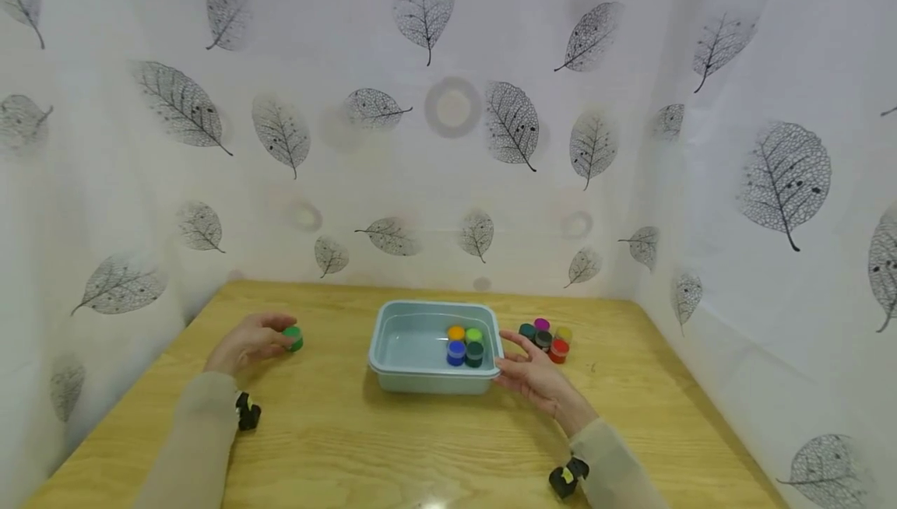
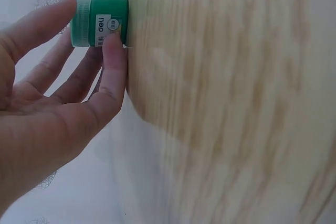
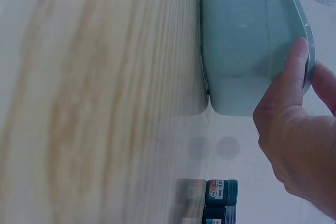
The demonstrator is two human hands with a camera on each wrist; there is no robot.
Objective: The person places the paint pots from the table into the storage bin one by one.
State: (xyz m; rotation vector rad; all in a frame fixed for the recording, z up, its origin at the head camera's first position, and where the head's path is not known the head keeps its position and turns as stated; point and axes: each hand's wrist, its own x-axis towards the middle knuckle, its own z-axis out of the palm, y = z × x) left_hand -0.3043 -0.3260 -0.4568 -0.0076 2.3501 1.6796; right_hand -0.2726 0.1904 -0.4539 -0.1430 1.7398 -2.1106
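Note:
On the left of the table in the head view, my left hand (image 1: 252, 340) pinches a small green paint jar (image 1: 296, 338). The left wrist view shows the thumb at the clear lid of the jar (image 2: 122, 11) and a finger over its label; the base touches the wood. My right hand (image 1: 543, 383) grips the right rim of a pale blue plastic bin (image 1: 427, 384). Fingers lie on both sides of that rim in the right wrist view, near the bin's corner (image 3: 236, 95). Orange, light green, blue and dark green paint jars (image 1: 456, 353) stand together inside the bin, towards its right.
Right of the bin, several more paint jars (image 1: 558, 350) stand in a cluster just beyond my right hand, in red, yellow, magenta and dark tones. Leaf-patterned white curtain (image 1: 448, 182) borders the wooden table (image 1: 336, 447) at the back and sides.

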